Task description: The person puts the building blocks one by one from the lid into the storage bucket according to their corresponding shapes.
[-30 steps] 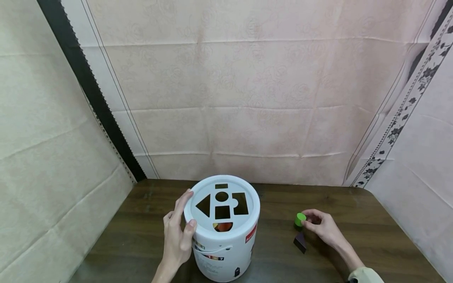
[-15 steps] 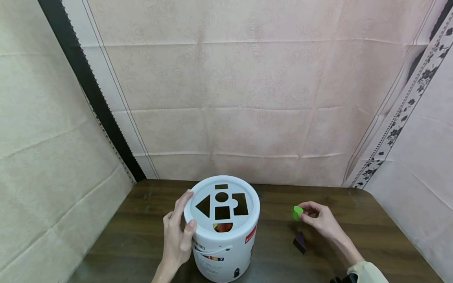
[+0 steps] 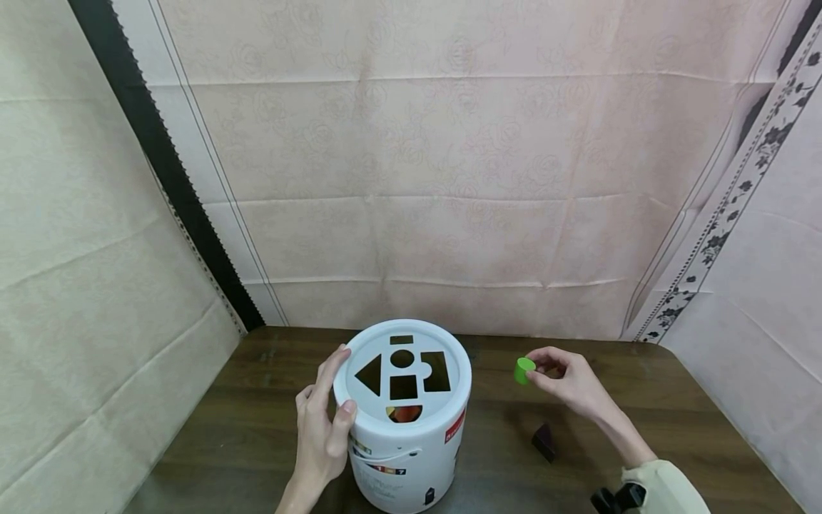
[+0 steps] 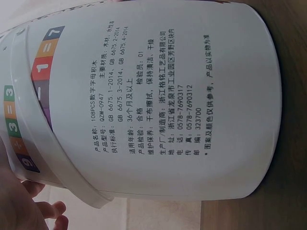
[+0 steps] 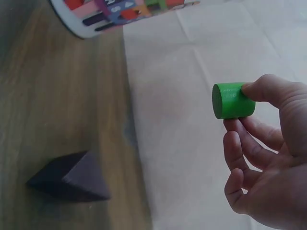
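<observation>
A white toy bucket with a pale lid stands on the table. Cut into the lid are several holes: triangle, circle, square and others. My left hand grips the bucket's left rim, thumb and fingers spread along the lid's edge. Its fingers partly show in the left wrist view beside the printed wall. To the right of the bucket, my right hand pinches a green cylinder block between thumb and fingers, raised off the table. Below that hand lies a dark triangular block, seen closer in the right wrist view.
The brown wooden table ends at a back edge against a pale cloth backdrop. More cloth hangs on both sides. Something orange and yellow shows through the lid's front hole. A thin handle hangs on the bucket.
The right hand has lifted the green cylinder block off the table and carried it up and leftward, away from the dark triangular block. The left hand and bucket have stayed put.
</observation>
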### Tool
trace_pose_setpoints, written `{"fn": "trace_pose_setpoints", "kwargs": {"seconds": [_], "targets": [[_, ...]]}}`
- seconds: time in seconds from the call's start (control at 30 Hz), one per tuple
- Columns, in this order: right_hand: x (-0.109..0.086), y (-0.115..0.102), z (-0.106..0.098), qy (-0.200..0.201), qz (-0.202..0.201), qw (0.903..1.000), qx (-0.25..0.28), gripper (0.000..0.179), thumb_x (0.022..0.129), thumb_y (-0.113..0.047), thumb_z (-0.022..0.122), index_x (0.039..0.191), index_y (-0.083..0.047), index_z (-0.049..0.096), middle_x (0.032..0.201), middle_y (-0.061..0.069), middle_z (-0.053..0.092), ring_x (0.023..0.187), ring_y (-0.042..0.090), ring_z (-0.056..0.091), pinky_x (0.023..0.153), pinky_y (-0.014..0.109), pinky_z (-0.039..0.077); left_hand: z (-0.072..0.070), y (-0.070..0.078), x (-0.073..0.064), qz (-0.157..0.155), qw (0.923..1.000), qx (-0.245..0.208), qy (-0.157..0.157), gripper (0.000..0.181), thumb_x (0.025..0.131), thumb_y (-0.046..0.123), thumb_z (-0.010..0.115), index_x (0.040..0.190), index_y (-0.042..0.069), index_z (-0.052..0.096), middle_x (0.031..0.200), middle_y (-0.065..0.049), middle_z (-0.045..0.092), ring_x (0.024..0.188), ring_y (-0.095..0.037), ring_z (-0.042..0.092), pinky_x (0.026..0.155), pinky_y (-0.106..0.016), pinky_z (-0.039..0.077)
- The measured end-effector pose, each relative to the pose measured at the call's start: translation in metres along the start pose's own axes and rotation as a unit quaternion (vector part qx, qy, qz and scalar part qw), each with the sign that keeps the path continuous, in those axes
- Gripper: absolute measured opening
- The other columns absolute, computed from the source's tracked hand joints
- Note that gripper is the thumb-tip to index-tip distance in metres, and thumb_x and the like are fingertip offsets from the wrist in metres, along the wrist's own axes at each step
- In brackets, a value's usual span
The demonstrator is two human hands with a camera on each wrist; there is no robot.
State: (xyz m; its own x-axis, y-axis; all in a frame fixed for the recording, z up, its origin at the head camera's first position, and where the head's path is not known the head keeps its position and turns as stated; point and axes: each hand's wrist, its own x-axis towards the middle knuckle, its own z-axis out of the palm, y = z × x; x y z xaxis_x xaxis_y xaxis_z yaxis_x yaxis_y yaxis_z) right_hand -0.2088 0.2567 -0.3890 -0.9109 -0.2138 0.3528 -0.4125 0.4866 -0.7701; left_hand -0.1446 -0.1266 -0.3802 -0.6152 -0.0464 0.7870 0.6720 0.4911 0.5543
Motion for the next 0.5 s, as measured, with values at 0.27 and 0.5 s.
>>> {"fn": "trace_pose_setpoints", "kwargs": {"seconds": [0.27,0.5], "targets": [[0.006,-0.030,0.001,-0.006,-0.012,0.9999,-0.009,0.020,0.079,-0.014,0.070,0.097,-0.006,0.064,0.080,0.004,0.062,0.071,0.019,0.056,0.057,0.027,0.042,0.000,0.000,0.000,-0.001,1.0000,0.003,-0.001,0.058,0.088,0.046,0.037,0.133,0.010,0.046,0.133,-0.006,0.046,0.107,-0.021,0.051,0.079,-0.049,0.018],[0.007,-0.064,0.000,-0.006,-0.034,0.9989,-0.032,0.018,0.078,-0.007,0.069,0.095,-0.003,0.063,0.080,0.005,0.063,0.073,0.020,0.056,0.061,0.030,0.040,0.000,0.000,0.000,-0.001,1.0000,0.002,-0.003,0.057,0.089,0.045,0.037,0.133,0.010,0.045,0.133,-0.007,0.045,0.106,-0.021,0.051,0.079,-0.049,0.018]]}}
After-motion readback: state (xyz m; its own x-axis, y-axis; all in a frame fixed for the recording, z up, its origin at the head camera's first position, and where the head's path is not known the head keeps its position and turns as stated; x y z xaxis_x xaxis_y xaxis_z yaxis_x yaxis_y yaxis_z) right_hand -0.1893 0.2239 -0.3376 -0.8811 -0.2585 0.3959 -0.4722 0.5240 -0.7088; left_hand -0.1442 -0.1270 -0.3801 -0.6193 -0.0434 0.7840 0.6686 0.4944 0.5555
